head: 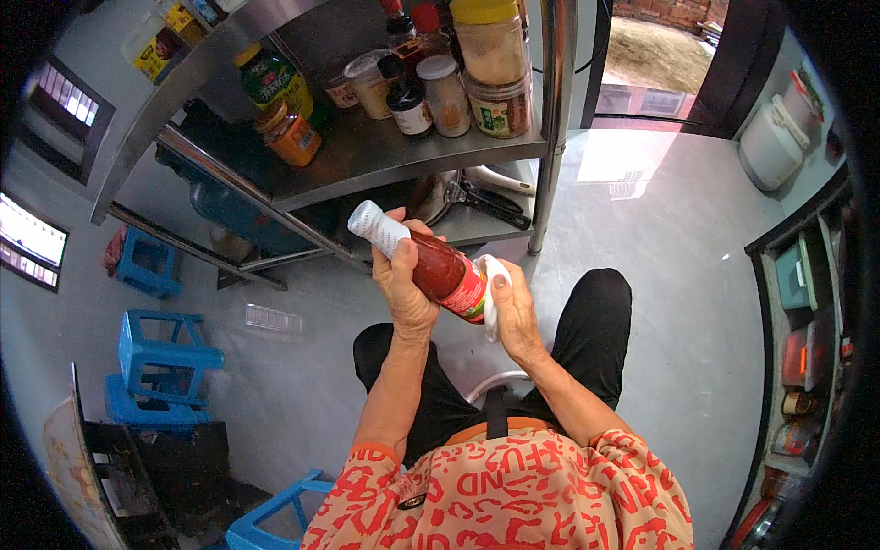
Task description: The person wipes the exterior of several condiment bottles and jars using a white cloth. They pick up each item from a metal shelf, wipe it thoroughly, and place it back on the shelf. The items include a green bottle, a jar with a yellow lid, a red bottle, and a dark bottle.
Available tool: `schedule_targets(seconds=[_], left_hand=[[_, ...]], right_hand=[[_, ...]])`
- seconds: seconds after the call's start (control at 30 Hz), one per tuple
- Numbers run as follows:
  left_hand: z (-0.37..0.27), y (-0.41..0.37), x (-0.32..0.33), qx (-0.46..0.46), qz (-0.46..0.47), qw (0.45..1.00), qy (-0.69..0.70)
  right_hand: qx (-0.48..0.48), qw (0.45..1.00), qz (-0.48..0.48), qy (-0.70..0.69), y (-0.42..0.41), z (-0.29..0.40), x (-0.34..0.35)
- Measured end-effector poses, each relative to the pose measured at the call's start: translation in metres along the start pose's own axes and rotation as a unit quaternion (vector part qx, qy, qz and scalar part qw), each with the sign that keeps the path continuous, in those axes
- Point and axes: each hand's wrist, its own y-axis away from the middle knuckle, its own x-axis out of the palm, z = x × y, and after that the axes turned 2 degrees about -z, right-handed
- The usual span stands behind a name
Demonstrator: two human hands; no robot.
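My left hand [405,289] grips a glass bottle of red sauce [438,267] around its upper part, just below the neck. The neck and cap are wrapped in whitish, printed film and tilt up to the left. Against the bottle's base, my right hand [515,313] presses a white cloth [492,292], with the thumb on top; its fingers are mostly hidden. A red label with writing circles the lower part of the bottle. Both hands are above my knees, in front of a metal shelf rack [412,161].
The rack holds an orange-labelled jar [292,134], a dark sauce bottle [409,103], a yellow-lidded jar [487,41] and pans below. Blue plastic stools [161,354] stand at left. A wall recess with containers [801,357] runs along the right, near a white canister [773,148].
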Motion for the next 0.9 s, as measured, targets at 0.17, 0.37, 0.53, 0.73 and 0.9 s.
schedule_targets(seconds=[0.17, 0.37, 0.53, 0.73, 0.9], left_hand=[[-0.006, 0.004, 0.009, -0.008, 0.004, 0.998, 0.07], [0.004, 0.013, 0.01, 0.024, -0.002, 0.999, -0.045], [0.019, 0.037, 0.016, 0.002, -0.022, 0.997, -0.07], [0.012, 0.031, 0.019, -0.092, -0.016, 0.994, -0.053], [0.003, 0.028, 0.015, -0.19, 0.055, 0.98, -0.01]], right_hand=[[0.193, 0.863, 0.048, -0.464, 0.008, 0.008, 0.004], [0.09, 0.9, -0.027, -0.425, 0.003, 0.009, 0.008], [0.038, 0.911, -0.077, -0.405, -0.004, 0.003, 0.009], [0.019, 0.979, -0.048, -0.198, 0.0, -0.008, -0.005], [-0.023, 0.987, -0.051, -0.148, -0.01, 0.034, -0.031]])
